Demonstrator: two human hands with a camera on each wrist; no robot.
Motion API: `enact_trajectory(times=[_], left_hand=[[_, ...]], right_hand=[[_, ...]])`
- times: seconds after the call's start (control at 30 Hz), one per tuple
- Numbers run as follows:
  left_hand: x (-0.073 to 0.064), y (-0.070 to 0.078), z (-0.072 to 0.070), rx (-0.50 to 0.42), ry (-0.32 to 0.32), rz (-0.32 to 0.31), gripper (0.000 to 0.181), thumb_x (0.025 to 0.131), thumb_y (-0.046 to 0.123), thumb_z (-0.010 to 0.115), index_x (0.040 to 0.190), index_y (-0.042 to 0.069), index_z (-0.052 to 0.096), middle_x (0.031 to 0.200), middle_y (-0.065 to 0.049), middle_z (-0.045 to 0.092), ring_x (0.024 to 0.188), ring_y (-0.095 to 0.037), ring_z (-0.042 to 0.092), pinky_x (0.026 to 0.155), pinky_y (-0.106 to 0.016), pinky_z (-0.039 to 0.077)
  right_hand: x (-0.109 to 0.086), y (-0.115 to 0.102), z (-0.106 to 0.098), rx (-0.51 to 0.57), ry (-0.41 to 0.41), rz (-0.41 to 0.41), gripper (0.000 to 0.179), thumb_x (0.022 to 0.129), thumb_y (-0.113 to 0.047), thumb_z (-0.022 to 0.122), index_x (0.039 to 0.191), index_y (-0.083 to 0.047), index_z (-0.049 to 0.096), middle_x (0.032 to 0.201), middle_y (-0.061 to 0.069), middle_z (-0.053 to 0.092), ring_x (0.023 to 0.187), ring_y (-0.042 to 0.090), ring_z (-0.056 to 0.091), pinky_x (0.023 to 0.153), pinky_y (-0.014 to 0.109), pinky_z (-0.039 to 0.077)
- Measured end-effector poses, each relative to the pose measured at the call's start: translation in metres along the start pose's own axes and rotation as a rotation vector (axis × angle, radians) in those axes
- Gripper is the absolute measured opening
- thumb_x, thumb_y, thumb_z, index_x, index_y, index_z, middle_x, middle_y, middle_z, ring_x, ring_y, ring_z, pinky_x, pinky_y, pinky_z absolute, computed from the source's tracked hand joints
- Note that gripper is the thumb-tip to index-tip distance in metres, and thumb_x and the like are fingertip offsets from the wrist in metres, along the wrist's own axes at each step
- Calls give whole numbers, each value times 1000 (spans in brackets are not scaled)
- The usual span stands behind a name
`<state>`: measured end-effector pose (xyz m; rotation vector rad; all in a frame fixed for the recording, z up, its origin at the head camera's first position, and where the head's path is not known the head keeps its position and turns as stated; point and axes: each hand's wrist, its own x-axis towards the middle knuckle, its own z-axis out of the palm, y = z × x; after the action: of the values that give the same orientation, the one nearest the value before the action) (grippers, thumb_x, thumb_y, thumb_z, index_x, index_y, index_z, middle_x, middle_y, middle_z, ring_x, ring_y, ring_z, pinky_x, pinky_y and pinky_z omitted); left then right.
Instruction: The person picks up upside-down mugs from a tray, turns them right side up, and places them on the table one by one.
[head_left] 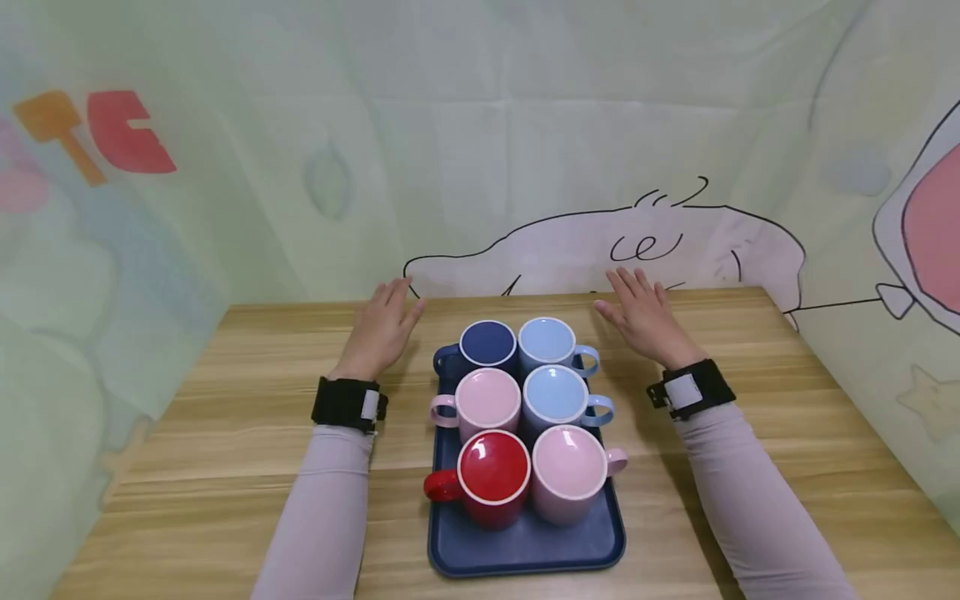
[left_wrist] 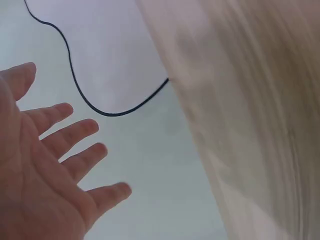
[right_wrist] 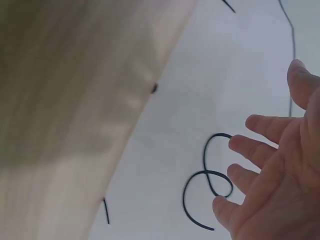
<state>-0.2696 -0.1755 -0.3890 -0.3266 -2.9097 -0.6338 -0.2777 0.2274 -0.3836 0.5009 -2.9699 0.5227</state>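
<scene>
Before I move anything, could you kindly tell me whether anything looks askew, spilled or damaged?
Nothing stands out: the six glossy, white-rimmed mugs stand upright in two columns on the dark blue rectangular tray, handles facing outward, with no visible spill or chip.

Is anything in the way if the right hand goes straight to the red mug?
Yes: going straight across, the nearer light blue mug and front-right pink mug stand between the right hand and the red mug. From above, nothing visible covers it.

Head view forward and down from above, close wrist views, table [head_left: 247,400] in common
</scene>
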Motion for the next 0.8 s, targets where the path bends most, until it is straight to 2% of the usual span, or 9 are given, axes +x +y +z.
enact_trajectory(times=[0.1, 0.2, 0.33, 0.53, 0.63, 0.8], left_hand=[[0, 3, -4, -62, -14, 36, 63, 103, 50, 27, 150, 8, 26, 152, -25, 29, 139, -42, 25, 112, -62, 21], [-1, 6, -7, -110, -50, 62, 62, 103, 49, 29, 148, 7, 30, 148, -25, 34, 135, -42, 32, 111, -57, 27], [-5, 8, -11, -132, -90, 90, 58, 104, 46, 31, 147, 7, 35, 145, -25, 40, 133, -41, 35, 110, -57, 28], [-11, 16, -18, -192, -117, 129, 62, 102, 53, 30, 145, 10, 39, 143, -20, 45, 129, -37, 42, 107, -57, 34], [-14, 21, -20, -230, -131, 148, 62, 101, 55, 31, 144, 12, 41, 141, -17, 48, 127, -33, 46, 105, -55, 38], [-19, 26, -20, -272, -140, 172, 57, 101, 52, 34, 143, 13, 43, 141, -13, 50, 125, -31, 48, 103, -54, 41]], right_hand=[[0, -4, -7, 44, 10, -14, 67, 103, -47, 34, 151, -3, 19, 156, 26, 16, 143, 43, 4, 113, 64, 0], [-1, -6, -11, 131, -18, -16, 66, 102, -47, 36, 151, -6, 21, 157, 24, 16, 143, 43, 8, 114, 63, 7], [-3, -9, -16, 258, -44, -18, 63, 101, -47, 40, 150, -10, 27, 155, 22, 22, 141, 41, 20, 111, 63, 21], [-9, -12, -21, 375, -24, -41, 58, 100, -47, 43, 144, -10, 39, 146, 18, 42, 131, 38, 39, 105, 60, 35], [-12, -13, -24, 429, -6, -62, 51, 101, -43, 46, 140, -10, 45, 140, 16, 50, 125, 36, 47, 101, 60, 40], [-18, -17, -28, 457, 0, -99, 44, 101, -37, 47, 136, -10, 51, 136, 15, 54, 121, 34, 50, 99, 59, 42]])
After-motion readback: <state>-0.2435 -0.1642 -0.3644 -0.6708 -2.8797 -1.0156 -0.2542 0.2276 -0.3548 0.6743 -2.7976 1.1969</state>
